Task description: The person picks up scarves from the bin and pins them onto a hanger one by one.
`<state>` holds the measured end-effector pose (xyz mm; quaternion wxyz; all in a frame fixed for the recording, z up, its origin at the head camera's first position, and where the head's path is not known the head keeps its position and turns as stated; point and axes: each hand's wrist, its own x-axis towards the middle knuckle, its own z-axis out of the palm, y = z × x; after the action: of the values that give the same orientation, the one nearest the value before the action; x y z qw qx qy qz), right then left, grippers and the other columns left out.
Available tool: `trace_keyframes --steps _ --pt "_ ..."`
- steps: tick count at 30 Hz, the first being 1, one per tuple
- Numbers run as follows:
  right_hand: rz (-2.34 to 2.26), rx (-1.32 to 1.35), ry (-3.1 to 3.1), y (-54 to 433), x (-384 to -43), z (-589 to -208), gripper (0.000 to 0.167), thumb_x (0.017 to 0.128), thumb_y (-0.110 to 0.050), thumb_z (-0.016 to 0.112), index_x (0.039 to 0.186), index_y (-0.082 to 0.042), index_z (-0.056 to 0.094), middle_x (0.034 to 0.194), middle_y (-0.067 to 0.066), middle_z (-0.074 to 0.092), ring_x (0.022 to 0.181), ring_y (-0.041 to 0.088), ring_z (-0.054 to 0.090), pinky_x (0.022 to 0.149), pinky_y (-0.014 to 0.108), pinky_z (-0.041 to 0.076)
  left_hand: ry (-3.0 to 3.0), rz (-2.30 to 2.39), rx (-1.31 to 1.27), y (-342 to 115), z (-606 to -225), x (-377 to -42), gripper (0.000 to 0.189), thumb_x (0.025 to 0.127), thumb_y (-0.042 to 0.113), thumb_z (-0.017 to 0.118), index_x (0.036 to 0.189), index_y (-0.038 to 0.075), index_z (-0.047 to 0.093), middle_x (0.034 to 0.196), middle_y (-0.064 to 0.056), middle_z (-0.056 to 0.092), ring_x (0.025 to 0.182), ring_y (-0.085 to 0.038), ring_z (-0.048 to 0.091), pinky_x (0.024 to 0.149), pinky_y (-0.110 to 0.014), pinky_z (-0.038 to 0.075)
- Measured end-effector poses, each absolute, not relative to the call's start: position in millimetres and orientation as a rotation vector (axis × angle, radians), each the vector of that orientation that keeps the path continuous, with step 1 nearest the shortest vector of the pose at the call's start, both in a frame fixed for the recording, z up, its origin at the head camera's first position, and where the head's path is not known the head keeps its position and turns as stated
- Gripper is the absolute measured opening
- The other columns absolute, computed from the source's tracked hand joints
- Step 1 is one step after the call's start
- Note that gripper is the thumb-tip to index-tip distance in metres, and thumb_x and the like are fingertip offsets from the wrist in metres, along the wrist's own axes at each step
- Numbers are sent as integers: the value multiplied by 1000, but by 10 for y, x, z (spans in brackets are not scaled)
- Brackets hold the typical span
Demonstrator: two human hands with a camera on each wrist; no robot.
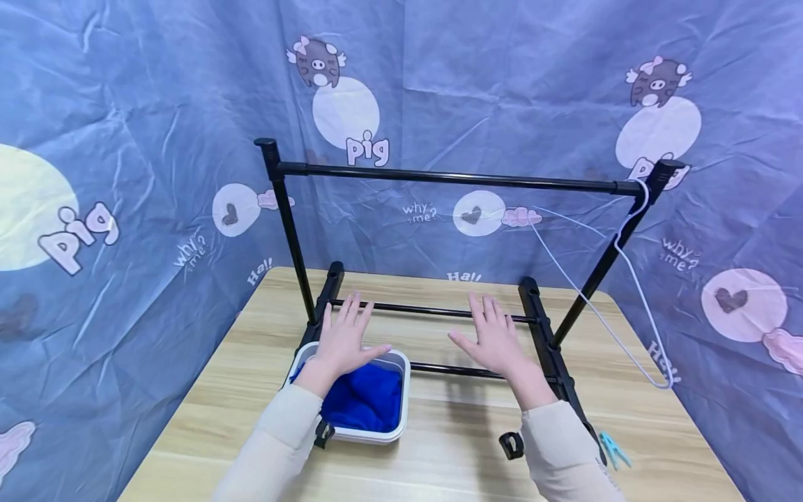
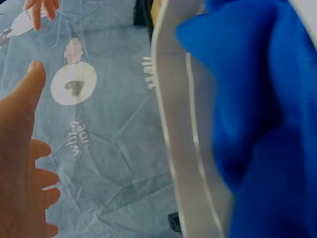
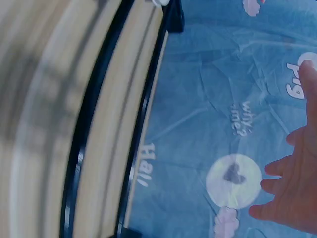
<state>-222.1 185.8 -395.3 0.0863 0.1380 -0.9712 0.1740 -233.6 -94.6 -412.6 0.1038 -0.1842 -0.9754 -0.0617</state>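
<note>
My left hand point(image 1: 343, 341) is held over the far left part of a white plastic basin point(image 1: 406, 390), its fingers spread and nothing in them. Bunched inside that basin is a blue cloth point(image 1: 366, 397), which also fills the right side of the left wrist view point(image 2: 267, 99). My right hand point(image 1: 495, 340) hovers above the lower bars of a black rack, fingers straight and palm bare. A white wire hanger point(image 1: 640, 293) hangs by its hook at the right end of the rack's top bar point(image 1: 452, 179).
The black rack's feet point(image 1: 546, 335) stand on a wooden table point(image 1: 439, 453). A light blue clothespin point(image 1: 613, 450) lies at the right, beside the rack's right foot. Behind and around the table hangs a blue printed curtain point(image 1: 452, 84).
</note>
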Motion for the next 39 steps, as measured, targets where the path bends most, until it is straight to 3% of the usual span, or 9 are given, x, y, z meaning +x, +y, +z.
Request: trace_keyframes --steps 7,16,22,31,39 --pt "596 480 -2854 1748 -2153 -4140 84 79 -56 45 139 -9 10 138 23 13 125 38 8 93 58 10 -2861 -289 -659 -953 -4242 -2265 89 71 68 44 136 11 25 140 -14 18 127 -27 11 96 -52 8" --pt "671 542 -2835 1548 -2013 -4355 86 77 -56 49 138 -9 12 139 20 14 126 32 10 93 56 11 -2842 -318 -808 -969 -4428 -2179 90 70 69 43 135 9 27 137 -15 24 124 -29 22 96 -50 16" --pt "729 588 -2870 1344 -1884 -4546 88 75 -54 53 138 -9 12 139 17 15 127 28 10 95 53 13 -2803 -339 -920 -959 -4524 -2126 86 71 66 47 131 6 35 133 -17 31 122 -28 25 94 -50 21" --pt "696 736 -2796 1150 -1809 -4700 87 76 -58 49 135 0 22 135 21 25 123 32 20 93 52 20 -2812 -423 -965 -990 -4630 -2073 81 69 61 55 129 8 39 131 -15 35 120 -29 30 96 -47 20" --pt "694 806 -2814 1046 -1716 -4844 87 75 -60 48 134 -1 25 134 21 26 122 34 21 90 55 23 -2779 -440 -1073 -1046 -4736 -1986 79 67 59 58 123 5 45 121 -13 48 112 -27 41 93 -46 25"
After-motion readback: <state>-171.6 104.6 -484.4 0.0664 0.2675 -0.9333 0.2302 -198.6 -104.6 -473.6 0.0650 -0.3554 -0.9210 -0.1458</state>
